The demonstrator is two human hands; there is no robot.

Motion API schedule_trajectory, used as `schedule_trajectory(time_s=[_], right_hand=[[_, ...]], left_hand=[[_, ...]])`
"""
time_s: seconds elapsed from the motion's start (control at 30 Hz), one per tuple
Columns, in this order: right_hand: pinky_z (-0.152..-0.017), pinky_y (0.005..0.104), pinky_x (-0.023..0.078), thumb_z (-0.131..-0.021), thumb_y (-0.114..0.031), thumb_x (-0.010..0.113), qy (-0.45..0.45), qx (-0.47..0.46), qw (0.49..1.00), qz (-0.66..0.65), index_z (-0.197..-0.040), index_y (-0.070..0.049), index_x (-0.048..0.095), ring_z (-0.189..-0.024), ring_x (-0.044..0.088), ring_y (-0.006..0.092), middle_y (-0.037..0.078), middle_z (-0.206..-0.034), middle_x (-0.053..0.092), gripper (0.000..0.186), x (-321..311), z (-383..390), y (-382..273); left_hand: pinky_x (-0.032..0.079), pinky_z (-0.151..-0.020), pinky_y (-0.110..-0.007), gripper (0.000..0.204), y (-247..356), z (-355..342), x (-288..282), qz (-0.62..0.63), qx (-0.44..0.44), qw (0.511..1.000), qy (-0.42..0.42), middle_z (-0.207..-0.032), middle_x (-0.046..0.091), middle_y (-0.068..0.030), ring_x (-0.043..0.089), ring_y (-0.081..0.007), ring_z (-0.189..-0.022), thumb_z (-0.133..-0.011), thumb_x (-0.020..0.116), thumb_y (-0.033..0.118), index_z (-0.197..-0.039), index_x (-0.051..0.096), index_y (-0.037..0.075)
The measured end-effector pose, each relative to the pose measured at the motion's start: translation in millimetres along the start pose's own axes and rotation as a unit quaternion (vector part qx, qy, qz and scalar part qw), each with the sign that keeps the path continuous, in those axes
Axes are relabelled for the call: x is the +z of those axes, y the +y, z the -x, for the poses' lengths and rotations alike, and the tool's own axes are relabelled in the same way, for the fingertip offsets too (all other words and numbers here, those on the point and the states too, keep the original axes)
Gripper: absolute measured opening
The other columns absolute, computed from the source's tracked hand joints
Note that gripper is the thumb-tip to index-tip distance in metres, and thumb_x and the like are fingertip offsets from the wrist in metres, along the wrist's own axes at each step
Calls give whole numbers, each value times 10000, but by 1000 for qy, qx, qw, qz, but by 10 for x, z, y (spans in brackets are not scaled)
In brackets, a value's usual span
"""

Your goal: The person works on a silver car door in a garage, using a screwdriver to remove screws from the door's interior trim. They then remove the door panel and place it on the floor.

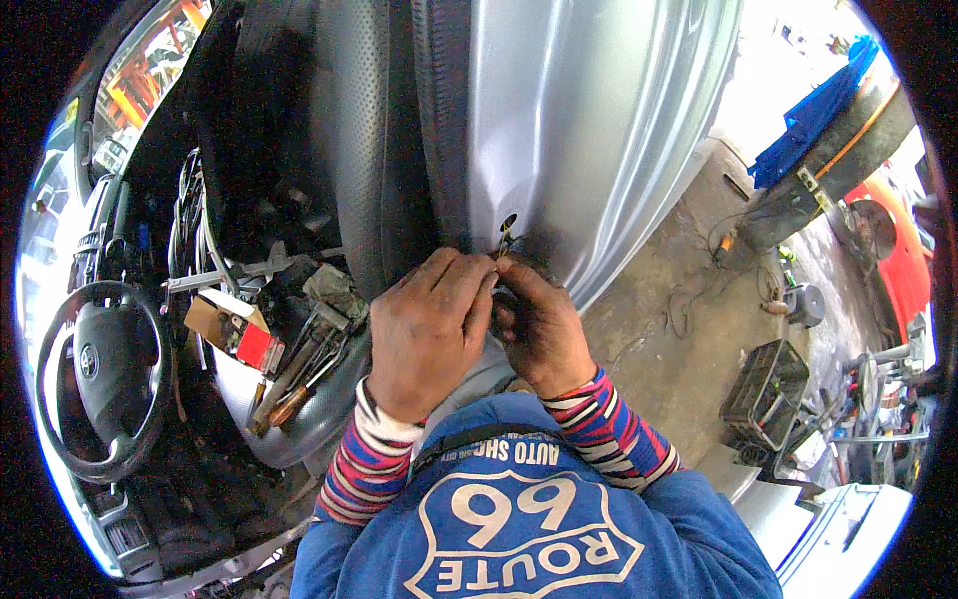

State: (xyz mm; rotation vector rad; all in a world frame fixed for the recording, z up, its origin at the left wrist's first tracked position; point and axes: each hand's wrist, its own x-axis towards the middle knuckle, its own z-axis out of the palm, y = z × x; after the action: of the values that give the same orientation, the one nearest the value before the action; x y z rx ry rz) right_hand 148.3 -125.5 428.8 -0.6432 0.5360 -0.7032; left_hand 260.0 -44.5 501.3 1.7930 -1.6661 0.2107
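Here, the right hand [544, 329] pinches a thin wire [505, 242] beside a hole [509, 222] near the silver body panel [589, 150]'s left edge; the bunched left hand [424, 334]'s grip I cannot tell.

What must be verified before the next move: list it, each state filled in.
1. Both hands at the wire: ok; the left hand and right hand meet at the thin wire.
2. Hole in view: ok; the hole in the silver car body panel shows above the fingertips.
3. Firm grip on the wire: cannot tell; fingers hide it.
4. Striped sleeves clear of the hole: ok.
5. Screwdriver stowed: not ok; the screwdriver lies loose near the cardboard box.
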Motion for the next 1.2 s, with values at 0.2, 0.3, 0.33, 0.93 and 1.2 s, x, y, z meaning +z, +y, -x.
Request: schedule_trajectory(time_s=[0.2,0.3,0.33,0.93,1.2], right_hand=[[-526,214,403,-1016,-212,605,-21,-4,998,-52,-1125,-89,668,-622,537,64,-34,-805,606,176,3,-12,11],[-526,202,398,-1005,-189,623,-22,12,996,-88,-1123,-88,667,-628,538,57,-39,-800,608,161,-20,-24,19],[-528,201,403,-1003,-189,630,-26,3,996,-90,-1129,-88,666,-628,536,55,-40,-800,608,166,-24,-25,26],[-529,220,376,-1007,-290,572,-23,67,991,-115,-1056,-114,633,-637,517,84,-29,-816,595,193,-53,1,-49],[-465,244,323,-943,-292,622,41,132,990,-38,-888,-155,580,-533,450,103,-46,-686,516,154,195,55,-344]], left_hand=[[565,-654,-380,120,-105,-43,276,-20,30,998,59,-882,728,-95,713,-289,-742,-901,701,98,-1016,720,69],[550,-566,-388,139,-108,-57,363,-14,40,993,107,-802,701,-79,693,-285,-656,-898,710,125,-1035,697,107],[546,-561,-391,131,-91,-64,386,-10,34,992,124,-812,708,-80,698,-282,-665,-905,711,133,-1032,694,110],[546,-630,-376,129,3,33,320,96,-53,987,121,-903,723,-160,721,-310,-745,-954,653,95,-1066,683,37],[505,-618,-306,154,122,172,374,178,-195,953,147,-786,705,-164,646,-161,-649,-966,661,100,-1026,731,-24]])
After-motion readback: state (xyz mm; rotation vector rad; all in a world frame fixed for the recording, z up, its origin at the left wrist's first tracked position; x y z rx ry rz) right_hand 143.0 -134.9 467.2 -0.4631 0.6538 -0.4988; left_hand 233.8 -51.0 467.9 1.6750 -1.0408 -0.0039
